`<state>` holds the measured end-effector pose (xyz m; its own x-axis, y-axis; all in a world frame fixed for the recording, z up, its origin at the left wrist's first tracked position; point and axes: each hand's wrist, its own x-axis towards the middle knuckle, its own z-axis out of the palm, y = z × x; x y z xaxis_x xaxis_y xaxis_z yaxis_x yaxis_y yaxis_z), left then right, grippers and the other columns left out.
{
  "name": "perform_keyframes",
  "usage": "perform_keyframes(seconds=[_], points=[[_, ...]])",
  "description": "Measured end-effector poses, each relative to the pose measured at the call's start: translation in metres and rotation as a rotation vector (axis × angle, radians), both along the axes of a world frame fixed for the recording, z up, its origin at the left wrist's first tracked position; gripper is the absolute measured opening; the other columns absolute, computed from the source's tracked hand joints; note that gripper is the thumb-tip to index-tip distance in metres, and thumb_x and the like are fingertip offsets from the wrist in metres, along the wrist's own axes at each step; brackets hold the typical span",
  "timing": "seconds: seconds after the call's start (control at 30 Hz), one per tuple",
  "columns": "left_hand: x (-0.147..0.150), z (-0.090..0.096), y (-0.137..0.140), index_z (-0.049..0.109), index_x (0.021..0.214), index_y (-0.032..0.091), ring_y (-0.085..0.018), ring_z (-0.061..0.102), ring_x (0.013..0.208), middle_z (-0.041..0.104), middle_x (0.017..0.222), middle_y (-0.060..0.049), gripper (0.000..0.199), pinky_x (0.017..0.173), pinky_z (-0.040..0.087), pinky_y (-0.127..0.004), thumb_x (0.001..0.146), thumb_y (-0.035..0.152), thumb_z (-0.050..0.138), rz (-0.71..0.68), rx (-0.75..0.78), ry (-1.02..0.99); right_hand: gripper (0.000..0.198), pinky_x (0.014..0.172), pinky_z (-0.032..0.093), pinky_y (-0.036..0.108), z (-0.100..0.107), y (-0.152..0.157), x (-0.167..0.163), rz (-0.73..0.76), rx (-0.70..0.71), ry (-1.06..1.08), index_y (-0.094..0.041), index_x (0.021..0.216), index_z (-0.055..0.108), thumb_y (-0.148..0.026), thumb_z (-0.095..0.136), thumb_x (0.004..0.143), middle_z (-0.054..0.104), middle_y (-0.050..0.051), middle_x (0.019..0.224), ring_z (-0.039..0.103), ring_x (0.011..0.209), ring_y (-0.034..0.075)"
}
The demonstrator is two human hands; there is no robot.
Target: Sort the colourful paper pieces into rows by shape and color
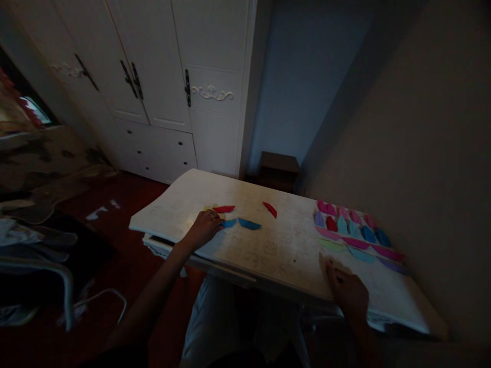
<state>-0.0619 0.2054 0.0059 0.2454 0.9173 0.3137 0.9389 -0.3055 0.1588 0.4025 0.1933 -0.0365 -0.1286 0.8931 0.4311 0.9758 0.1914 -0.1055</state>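
Observation:
My left hand (207,228) is at the left part of the white table (264,250), its fingertips closed on the end of a light blue boat-shaped folded paper (229,223). A darker blue folded paper (249,224) lies just right of that one. Behind them are a red folded paper (224,209) and, further right, another red folded paper (270,209). A bit of yellow shows behind my left hand. My right hand (348,292) rests low over the table's near right side, with a finger stretched forward and nothing visible in it.
Rows of folded papers in pink, purple, blue and green (355,243) lie at the table's right end, by the wall (433,179). A white wardrobe (215,133) and a small brown cabinet (279,162) stand beyond. A metal-framed chair (67,286) is at left.

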Motion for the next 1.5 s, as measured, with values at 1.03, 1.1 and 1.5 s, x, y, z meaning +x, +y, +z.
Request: perform_keyframes(seconds=[1.03,1.1,1.5], points=[[0.408,0.046,0.084,0.068,0.103,0.018,-0.021,0.064,0.095,0.068,0.102,-0.008,0.025,0.081,0.051,-0.031,0.085,0.034,0.061,-0.687,-0.177,-0.120,0.032,0.068,0.034,0.029,0.020,0.001,-0.016,0.101,-0.085,0.181,-0.019,0.059,0.068,-0.021,0.051,0.086,0.069,0.004,0.060,0.059,0.056,0.014],[0.433,0.040,0.087,0.068,0.104,0.018,-0.022,0.064,0.094,0.068,0.101,-0.009,0.025,0.079,0.051,-0.032,0.086,0.032,0.059,-0.704,-0.165,-0.013,0.021,0.068,0.036,0.029,0.019,0.002,-0.015,0.099,-0.118,0.174,-0.018,0.067,0.072,-0.021,0.056,0.081,0.072,0.007,0.068,0.062,0.062,0.017],[0.488,0.026,0.092,0.069,0.099,0.016,-0.027,0.065,0.097,0.069,0.101,-0.013,0.022,0.084,0.050,-0.040,0.086,0.031,0.062,-0.721,-0.147,0.194,0.026,0.077,0.042,0.036,0.010,0.004,-0.008,0.136,-0.138,0.253,-0.013,0.088,0.074,-0.023,0.052,0.078,0.074,0.012,0.088,0.067,0.084,0.029]])
